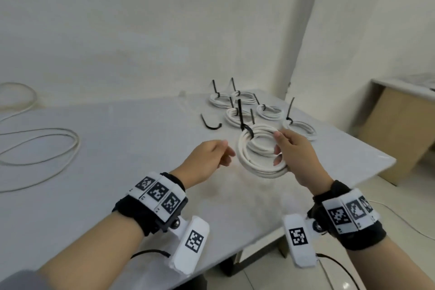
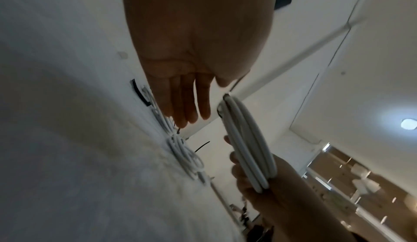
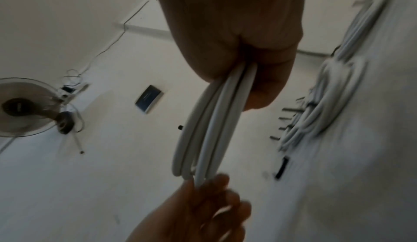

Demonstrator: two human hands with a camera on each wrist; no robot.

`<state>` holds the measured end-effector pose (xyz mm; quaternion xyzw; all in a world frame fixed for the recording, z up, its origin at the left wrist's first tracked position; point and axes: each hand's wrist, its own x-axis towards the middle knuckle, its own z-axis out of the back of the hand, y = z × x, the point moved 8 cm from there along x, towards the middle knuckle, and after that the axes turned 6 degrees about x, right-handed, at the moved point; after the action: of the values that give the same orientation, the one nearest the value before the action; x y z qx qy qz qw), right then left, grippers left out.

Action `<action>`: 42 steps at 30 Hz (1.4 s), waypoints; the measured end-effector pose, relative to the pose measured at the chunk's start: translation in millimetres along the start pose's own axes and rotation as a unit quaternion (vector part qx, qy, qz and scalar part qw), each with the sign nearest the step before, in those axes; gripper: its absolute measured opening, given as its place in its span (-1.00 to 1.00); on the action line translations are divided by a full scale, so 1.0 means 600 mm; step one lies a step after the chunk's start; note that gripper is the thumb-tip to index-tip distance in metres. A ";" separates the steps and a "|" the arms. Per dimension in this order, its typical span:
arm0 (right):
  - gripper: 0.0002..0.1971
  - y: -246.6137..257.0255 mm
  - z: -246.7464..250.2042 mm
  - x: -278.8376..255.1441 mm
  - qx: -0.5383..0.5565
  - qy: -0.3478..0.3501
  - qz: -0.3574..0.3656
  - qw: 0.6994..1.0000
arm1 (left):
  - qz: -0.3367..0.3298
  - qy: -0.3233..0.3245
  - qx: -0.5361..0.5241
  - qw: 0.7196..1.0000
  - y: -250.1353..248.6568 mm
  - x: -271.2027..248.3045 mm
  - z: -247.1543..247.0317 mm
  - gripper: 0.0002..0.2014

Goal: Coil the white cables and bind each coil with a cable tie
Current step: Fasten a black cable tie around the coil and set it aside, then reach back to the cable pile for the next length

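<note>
My right hand (image 1: 286,148) grips a white cable coil (image 1: 253,148) by its right side and holds it above the table (image 1: 141,153). A black cable tie (image 1: 244,125) binds the coil at its top left, with its tail sticking up. In the right wrist view the coil (image 3: 212,131) runs out from between thumb and fingers. My left hand (image 1: 222,153) hovers just left of the coil with relaxed fingers and holds nothing; the left wrist view shows its fingers (image 2: 187,99) straight beside the coil (image 2: 246,147). A loose white cable (image 1: 47,148) lies uncoiled at the table's left.
Several bound coils (image 1: 268,110) with upright black tie tails lie at the table's far right. One loose black cable tie (image 1: 210,123) lies left of them. Another white cable (image 1: 18,96) lies at the far left, by the wall. A wooden cabinet (image 1: 397,129) stands beyond the right edge.
</note>
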<state>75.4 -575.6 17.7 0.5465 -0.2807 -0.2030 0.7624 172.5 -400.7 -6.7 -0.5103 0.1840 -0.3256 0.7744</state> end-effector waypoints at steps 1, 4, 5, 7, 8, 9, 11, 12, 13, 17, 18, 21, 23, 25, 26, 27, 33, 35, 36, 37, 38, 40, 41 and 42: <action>-0.79 -0.015 0.028 0.005 -0.002 -0.009 -0.014 1.000 | -0.006 0.021 0.039 0.999 0.008 0.009 -0.012 -0.70; -0.78 -0.057 0.114 0.027 -0.030 -0.039 -0.047 0.998 | -0.035 0.060 0.155 0.986 0.034 0.027 -0.027 -0.85; -0.78 -0.071 0.146 0.035 -0.046 -0.053 -0.057 0.996 | -0.045 0.063 0.191 0.979 0.039 0.030 -0.029 -0.83; -0.78 -0.099 0.192 0.055 -0.073 -0.075 -0.075 0.992 | -0.052 0.086 0.273 0.957 0.056 0.028 -0.025 -0.63; -0.78 -0.114 0.216 0.064 -0.093 -0.086 -0.084 0.988 | -0.047 0.117 0.316 0.940 0.065 0.026 -0.033 -0.51; -0.78 -0.130 0.237 0.075 -0.116 -0.093 -0.091 0.985 | -0.036 0.149 0.362 0.920 0.074 0.022 -0.041 -0.44; -0.75 -0.155 0.270 0.095 -0.163 -0.101 -0.099 0.976 | -0.008 0.195 0.439 0.877 0.086 0.014 -0.054 -0.42; -0.73 -0.165 0.282 0.104 -0.184 -0.104 -0.100 0.972 | 0.002 0.207 0.465 0.861 0.089 0.012 -0.060 -0.42; -0.70 -0.172 0.291 0.112 -0.203 -0.106 -0.101 0.968 | 0.008 0.215 0.482 0.849 0.090 0.011 -0.064 -0.41; -0.69 -0.179 0.316 0.136 -0.257 -0.116 -0.097 0.954 | 0.026 0.227 0.505 0.832 0.094 0.007 -0.071 -0.41; -0.69 -0.175 0.321 0.141 -0.276 -0.118 -0.091 0.950 | 0.028 0.229 0.503 0.833 0.094 0.007 -0.071 -0.41; -0.70 -0.164 0.333 0.146 -0.338 -0.124 -0.072 0.930 | 0.026 0.231 0.502 0.833 0.094 0.005 -0.069 -0.41; -0.75 -0.164 0.342 0.144 -0.352 -0.130 -0.060 0.925 | 0.025 0.233 0.498 0.835 0.093 0.005 -0.069 -0.41; -0.79 -0.167 0.346 0.142 -0.348 -0.129 -0.058 0.927 | 0.024 0.234 0.496 0.836 0.092 0.005 -0.069 -0.41; -0.79 -0.168 0.346 0.140 -0.345 -0.125 -0.058 0.928 | 0.024 0.234 0.496 0.836 0.091 0.005 -0.070 -0.41; -0.79 -0.168 0.344 0.140 -0.347 -0.119 -0.056 0.928 | 0.024 0.232 0.496 0.836 0.091 0.005 -0.070 -0.41; -0.70 -0.097 0.318 0.146 -0.362 -0.121 -0.001 0.924 | 0.021 0.225 0.476 0.850 0.082 0.004 -0.069 -0.40; -0.74 -0.052 0.283 0.154 -0.327 -0.087 0.020 0.941 | 0.017 0.218 0.462 0.859 0.076 0.005 -0.067 -0.39; -0.77 -0.029 0.258 0.158 -0.298 -0.065 0.032 0.952 | 0.016 0.216 0.456 0.863 0.074 0.006 -0.064 -0.39; -0.79 -0.006 0.228 0.160 -0.270 -0.044 0.045 0.961 | 0.015 0.215 0.447 0.868 0.072 0.008 -0.062 -0.39; -0.81 0.018 0.195 0.160 -0.243 -0.022 0.059 0.968 | 0.012 0.215 0.435 0.874 0.068 0.009 -0.058 -0.39; -0.84 0.059 0.115 0.156 -0.196 0.026 0.085 0.976 | -0.004 0.206 0.407 0.890 0.055 0.010 -0.042 -0.42; -0.84 0.075 0.071 0.154 -0.178 0.052 0.095 0.978 | -0.010 0.197 0.396 0.897 0.047 0.009 -0.028 -0.45; -0.84 0.091 0.024 0.150 -0.163 0.079 0.105 0.978 | -0.009 0.186 0.391 0.901 0.042 0.005 -0.008 -0.49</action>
<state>134.5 -623.7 91.7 0.3969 -0.2391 -0.1210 0.8779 179.6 -399.3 -31.3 -0.0982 0.1779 -0.4672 0.8605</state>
